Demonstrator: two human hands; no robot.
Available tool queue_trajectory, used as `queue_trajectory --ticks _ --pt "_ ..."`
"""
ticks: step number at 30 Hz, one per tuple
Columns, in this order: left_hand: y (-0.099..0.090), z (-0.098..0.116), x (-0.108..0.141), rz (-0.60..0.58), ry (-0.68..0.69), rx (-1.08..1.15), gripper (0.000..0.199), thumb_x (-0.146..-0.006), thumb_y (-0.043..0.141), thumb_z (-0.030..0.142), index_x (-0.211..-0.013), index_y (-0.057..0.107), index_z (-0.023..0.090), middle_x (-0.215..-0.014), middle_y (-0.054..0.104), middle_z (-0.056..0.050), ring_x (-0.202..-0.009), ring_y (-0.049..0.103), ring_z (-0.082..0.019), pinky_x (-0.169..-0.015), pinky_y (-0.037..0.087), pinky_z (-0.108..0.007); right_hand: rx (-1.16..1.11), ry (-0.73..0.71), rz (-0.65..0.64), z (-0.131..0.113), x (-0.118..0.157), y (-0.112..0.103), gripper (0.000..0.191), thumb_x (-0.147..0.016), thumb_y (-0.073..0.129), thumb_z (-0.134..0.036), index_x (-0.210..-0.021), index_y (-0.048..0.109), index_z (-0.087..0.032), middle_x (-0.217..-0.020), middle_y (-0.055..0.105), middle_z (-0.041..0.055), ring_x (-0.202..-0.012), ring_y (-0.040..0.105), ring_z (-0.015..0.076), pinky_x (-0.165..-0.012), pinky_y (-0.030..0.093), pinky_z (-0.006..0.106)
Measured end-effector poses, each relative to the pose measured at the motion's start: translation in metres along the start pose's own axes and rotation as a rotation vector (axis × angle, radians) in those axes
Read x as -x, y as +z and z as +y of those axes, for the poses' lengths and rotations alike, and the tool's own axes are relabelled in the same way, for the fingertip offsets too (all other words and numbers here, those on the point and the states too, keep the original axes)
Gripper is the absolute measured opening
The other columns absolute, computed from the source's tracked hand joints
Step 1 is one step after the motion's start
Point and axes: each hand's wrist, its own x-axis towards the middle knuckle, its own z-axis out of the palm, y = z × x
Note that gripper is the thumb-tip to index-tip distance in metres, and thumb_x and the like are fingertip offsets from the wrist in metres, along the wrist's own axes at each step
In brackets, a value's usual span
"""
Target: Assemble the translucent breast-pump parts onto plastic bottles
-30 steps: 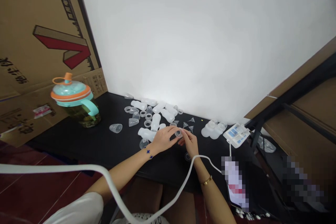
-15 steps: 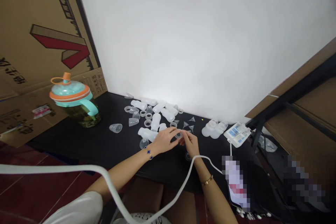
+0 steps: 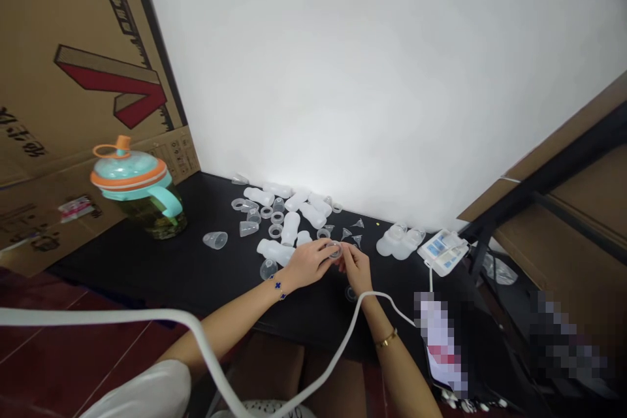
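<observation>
My left hand pinches a small clear plastic ring between thumb and fingers. My right hand is closed against the ring's right side; its fingertips are partly hidden. Beyond my hands several white bottles lie scattered on the black table. Among them are loose clear rings and clear cup-shaped caps. Small clear funnel-shaped pieces lie past my right hand. A clear dome-shaped piece sits beside my left wrist, and another round clear piece is partly hidden by my right wrist.
A teal-and-orange lidded jug stands at the left by a large cardboard box. White rounded pieces, a white labelled device and a phone are at the right. A white cable crosses in front of my arms.
The clear ring has tilted and shifted slightly upward between my fingers. My right fingertips have moved slightly to the right. The scattered pieces stay where they were.
</observation>
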Motion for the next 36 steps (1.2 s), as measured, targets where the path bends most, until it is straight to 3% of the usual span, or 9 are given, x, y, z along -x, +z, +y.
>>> queue_trajectory --ticks 8,12,14,20,24,27,30,33,36 --pt "0.0092 -0.0070 -0.0002 0.075 -0.114 0.109 0.030 -0.096 0.056 0.027 -0.125 0.060 0.024 -0.123 0.070 -0.007 -0.110 0.069 -0.023 -0.092 0.057 -0.036 0.027 0.019 -0.007 -0.0038 -0.0005 0.0024 0.039 -0.093 0.058 -0.050 -0.109 0.071 -0.017 -0.068 0.065 0.0013 -0.053 0.057 0.0143 -0.047 0.044 0.023" --pt "0.0070 -0.0058 -0.0005 0.081 -0.210 0.171 0.047 -0.088 0.066 0.033 -0.133 0.053 0.024 -0.121 0.071 -0.007 -0.098 0.072 -0.023 -0.089 0.058 -0.038 0.031 0.019 -0.002 -0.0017 -0.0009 0.0024 0.032 -0.092 0.058 -0.045 -0.105 0.070 -0.019 -0.070 0.066 0.0012 -0.054 0.058 0.0147 -0.048 0.045 0.024" --pt "0.0060 -0.0053 -0.0002 0.083 -0.199 0.172 0.052 -0.086 0.069 0.034 -0.134 0.052 0.023 -0.122 0.070 -0.008 -0.098 0.071 -0.023 -0.089 0.058 -0.039 0.024 0.012 0.010 -0.0007 -0.0010 0.0026 0.029 -0.090 0.059 -0.042 -0.104 0.068 -0.019 -0.072 0.066 0.0011 -0.054 0.058 0.0147 -0.049 0.046 0.024" --pt "0.0079 -0.0053 0.0002 0.119 -0.124 0.256 0.042 -0.093 0.060 0.029 -0.134 0.055 0.023 -0.131 0.064 -0.010 -0.122 0.062 -0.025 -0.103 0.054 -0.041 0.021 -0.014 0.027 -0.0035 -0.0004 0.0038 0.024 -0.091 0.057 -0.042 -0.100 0.064 -0.021 -0.074 0.068 0.0007 -0.056 0.059 0.0149 -0.054 0.049 0.025" --pt "0.0084 -0.0064 -0.0002 0.150 -0.116 0.309 0.035 -0.098 0.053 0.027 -0.133 0.058 0.024 -0.137 0.059 -0.010 -0.127 0.058 -0.024 -0.105 0.052 -0.041 0.062 -0.056 0.025 -0.0045 -0.0001 0.0050 0.023 -0.090 0.059 -0.044 -0.096 0.063 -0.022 -0.077 0.070 0.0016 -0.060 0.061 0.0155 -0.056 0.050 0.025" --pt "0.0073 -0.0068 -0.0004 0.186 -0.180 0.308 0.034 -0.099 0.049 0.025 -0.131 0.059 0.023 -0.130 0.062 -0.011 -0.109 0.066 -0.020 -0.094 0.057 -0.036 0.141 -0.086 0.044 -0.0034 0.0007 0.0057 0.024 -0.090 0.060 -0.045 -0.095 0.062 -0.021 -0.080 0.071 0.0026 -0.057 0.060 0.0146 -0.053 0.048 0.024" --pt "0.0062 -0.0070 0.0001 0.166 -0.261 0.273 0.032 -0.097 0.051 0.025 -0.127 0.060 0.022 -0.107 0.070 -0.007 -0.084 0.068 -0.017 -0.081 0.057 -0.032 0.227 -0.110 0.073 -0.0035 0.0024 0.0059 0.022 -0.089 0.060 -0.043 -0.095 0.062 -0.021 -0.084 0.072 0.0032 -0.057 0.060 0.0140 -0.051 0.045 0.023" --pt "0.0059 -0.0066 0.0012 0.119 -0.296 0.247 0.027 -0.094 0.054 0.025 -0.120 0.061 0.023 -0.086 0.072 -0.001 -0.074 0.068 -0.015 -0.072 0.055 -0.027 0.270 -0.117 0.084 -0.0052 0.0042 0.0065 0.020 -0.090 0.059 -0.040 -0.097 0.062 -0.021 -0.087 0.073 0.0035 -0.058 0.062 0.0142 -0.052 0.046 0.023" --pt "0.0060 -0.0050 0.0024 0.119 -0.331 0.239 0.025 -0.091 0.054 0.024 -0.116 0.057 0.024 -0.078 0.070 0.003 -0.070 0.068 -0.015 -0.066 0.052 -0.025 0.279 -0.108 0.092 -0.0068 0.0055 0.0077 0.019 -0.090 0.057 -0.039 -0.098 0.061 -0.022 -0.089 0.073 0.0037 -0.059 0.063 0.0146 -0.052 0.047 0.024"
